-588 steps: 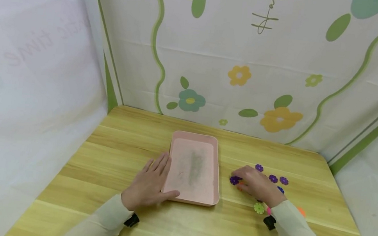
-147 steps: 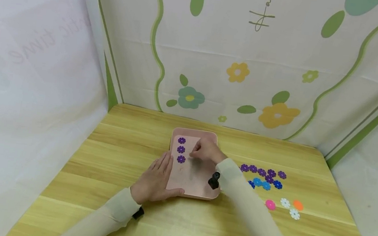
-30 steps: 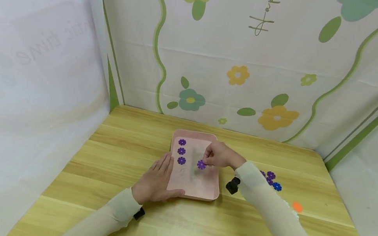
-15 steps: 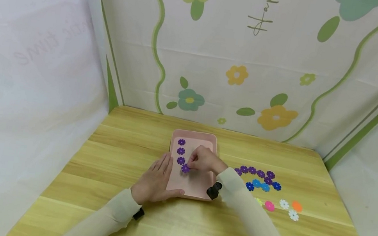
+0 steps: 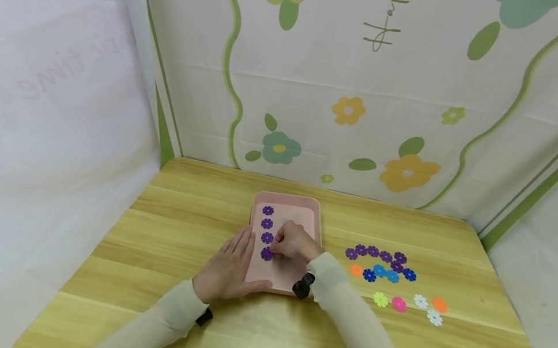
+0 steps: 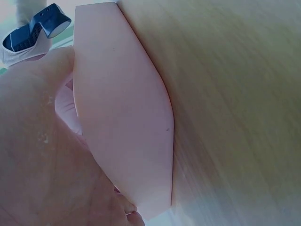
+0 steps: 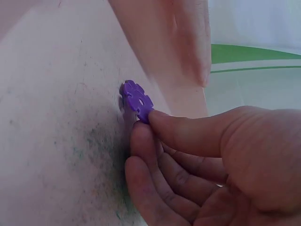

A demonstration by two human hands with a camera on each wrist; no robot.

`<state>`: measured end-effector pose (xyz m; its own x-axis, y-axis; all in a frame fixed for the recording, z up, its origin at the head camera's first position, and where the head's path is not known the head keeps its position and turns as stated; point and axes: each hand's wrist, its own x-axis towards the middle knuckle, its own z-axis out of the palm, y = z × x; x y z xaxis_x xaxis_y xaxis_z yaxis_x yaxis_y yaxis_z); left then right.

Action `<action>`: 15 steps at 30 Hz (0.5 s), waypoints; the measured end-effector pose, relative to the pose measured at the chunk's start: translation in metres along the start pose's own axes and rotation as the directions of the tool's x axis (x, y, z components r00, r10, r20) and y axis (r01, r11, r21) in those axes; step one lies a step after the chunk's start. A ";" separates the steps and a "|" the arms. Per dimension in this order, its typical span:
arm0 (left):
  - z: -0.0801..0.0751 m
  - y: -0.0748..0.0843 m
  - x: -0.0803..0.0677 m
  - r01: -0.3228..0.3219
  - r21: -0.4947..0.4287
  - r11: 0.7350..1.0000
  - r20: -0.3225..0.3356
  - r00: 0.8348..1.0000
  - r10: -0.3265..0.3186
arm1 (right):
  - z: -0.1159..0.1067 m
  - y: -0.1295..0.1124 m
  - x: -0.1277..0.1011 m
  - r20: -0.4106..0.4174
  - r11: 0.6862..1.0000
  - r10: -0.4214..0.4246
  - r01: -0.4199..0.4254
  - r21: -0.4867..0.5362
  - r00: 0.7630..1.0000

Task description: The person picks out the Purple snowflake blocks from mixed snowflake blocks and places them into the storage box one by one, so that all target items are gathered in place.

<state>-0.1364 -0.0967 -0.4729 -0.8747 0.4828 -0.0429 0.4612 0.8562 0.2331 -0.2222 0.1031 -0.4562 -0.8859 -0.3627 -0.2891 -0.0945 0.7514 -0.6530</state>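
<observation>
A shallow pink tray (image 5: 288, 199) lies on the table. Inside it, along the left side, three purple flower-shaped discs (image 5: 266, 223) form a column. My right hand (image 5: 295, 242) pinches another purple flower-shaped disc (image 7: 137, 100) between thumb and fingertip, just below that column. In the right wrist view this disc is tilted, its far edge close at the tray floor. My left hand (image 5: 225, 269) rests with straight fingers along the tray's left rim, thumb stretched across the front corner. The left wrist view shows the tray's outer wall (image 6: 124, 103) against that palm.
Right of the tray, loose flower discs lie on the wooden table (image 5: 192, 198): several purple ones (image 5: 373, 251), blue ones (image 5: 392, 276), a yellow-green one (image 5: 381, 300), a pink one (image 5: 399, 303), white ones (image 5: 421, 301) and orange ones (image 5: 439, 304). Printed cloth (image 5: 313, 62) hangs behind.
Over the last second my right hand has carried a purple disc leftward across the tray to beneath the column. The tray held no discs in the oldest frame. The left hand stays put.
</observation>
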 end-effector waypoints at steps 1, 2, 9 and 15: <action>0.000 0.000 0.000 0.000 0.001 1.000 0.001 1.000 0.000 | 0.001 0.000 0.000 0.000 1.000 0.009 -0.009 0.003 1.000; 0.000 0.000 0.000 -0.001 0.003 1.000 0.003 1.000 0.001 | 0.002 0.000 0.001 -0.001 1.000 0.014 -0.014 0.002 1.000; 0.000 0.000 -0.001 -0.018 -0.033 0.999 -0.018 1.000 0.018 | 0.002 -0.001 0.002 0.005 0.999 0.043 -0.043 0.004 0.999; 0.000 0.000 0.000 -0.002 -0.016 1.000 -0.007 1.000 0.002 | -0.011 0.000 -0.007 -0.016 0.999 0.038 -0.038 -0.018 0.999</action>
<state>-0.1359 -0.0965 -0.4730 -0.8748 0.4831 -0.0356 0.4604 0.8521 0.2488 -0.2212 0.1115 -0.4460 -0.8960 -0.3253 -0.3023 -0.0688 0.7743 -0.6291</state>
